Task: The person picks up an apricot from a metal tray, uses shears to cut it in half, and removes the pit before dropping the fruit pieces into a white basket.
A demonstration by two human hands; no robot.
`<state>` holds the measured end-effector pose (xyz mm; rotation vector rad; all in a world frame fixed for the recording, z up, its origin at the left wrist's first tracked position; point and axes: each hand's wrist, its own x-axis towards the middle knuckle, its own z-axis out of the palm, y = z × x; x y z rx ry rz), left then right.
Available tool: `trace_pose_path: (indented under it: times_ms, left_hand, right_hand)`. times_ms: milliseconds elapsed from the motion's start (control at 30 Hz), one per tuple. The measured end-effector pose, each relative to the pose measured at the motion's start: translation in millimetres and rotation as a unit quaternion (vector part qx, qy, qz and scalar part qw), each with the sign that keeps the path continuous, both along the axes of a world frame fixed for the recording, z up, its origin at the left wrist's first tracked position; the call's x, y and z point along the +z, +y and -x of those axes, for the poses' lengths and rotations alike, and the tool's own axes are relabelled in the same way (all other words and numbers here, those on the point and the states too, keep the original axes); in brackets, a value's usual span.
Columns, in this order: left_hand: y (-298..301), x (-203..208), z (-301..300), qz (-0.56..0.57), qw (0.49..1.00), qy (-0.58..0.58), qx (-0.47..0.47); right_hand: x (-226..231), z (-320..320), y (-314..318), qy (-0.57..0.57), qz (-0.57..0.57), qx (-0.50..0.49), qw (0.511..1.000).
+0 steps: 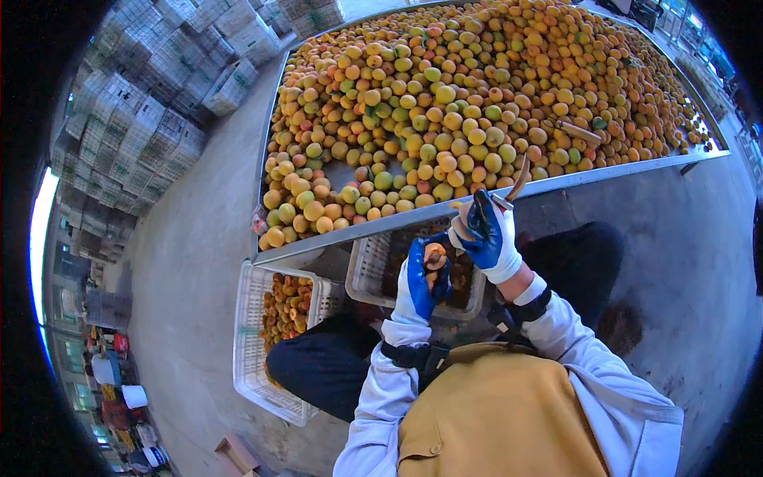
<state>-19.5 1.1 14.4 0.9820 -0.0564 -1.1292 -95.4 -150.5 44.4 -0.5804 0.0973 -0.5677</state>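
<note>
Left hand [421,280] around half-hidden apricot [434,256]

Both hands wear blue-and-white gloves: the left hand [421,280] and the right hand [490,238]. Sleeves are pale white (black straps at each wrist), over a tan apron and dark trousers.

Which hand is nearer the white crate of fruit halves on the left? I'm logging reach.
Left. The left hand, holding a fruit, is just right of that white crate; the right hand, gripping a knife, is farther right.
</note>
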Motion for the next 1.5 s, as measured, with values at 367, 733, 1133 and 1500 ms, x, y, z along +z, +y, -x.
trace_pose_path:
  times_ms: [367, 733, 1133, 1500]
  left_hand:
    - [3.9, 47.2, 16.5, -0.033, 0.94, -0.338, -0.033]
    - [-11.2, 20.4, 27.2, 0.043, 0.985, -0.162, 0.045]
    - [-27.0, -21.3, 31.7, -0.105, 0.724, -0.658, 0.177]
    - [-31.0, -32.2, 35.5, 0.032, 0.929, -0.327, 0.173]
  right_hand:
    - [21.9, 1.5, 13.1, -0.045, -0.069, -0.049, 0.995]
    - [14.6, -4.2, 17.4, 0.0, -0.071, -0.15, 0.986]
    - [-7.5, -9.4, 18.4, -0.028, -0.097, -0.147, 0.984]
    - [-29.8, -15.8, 47.9, 0.14, 0.202, -0.318, 0.916]
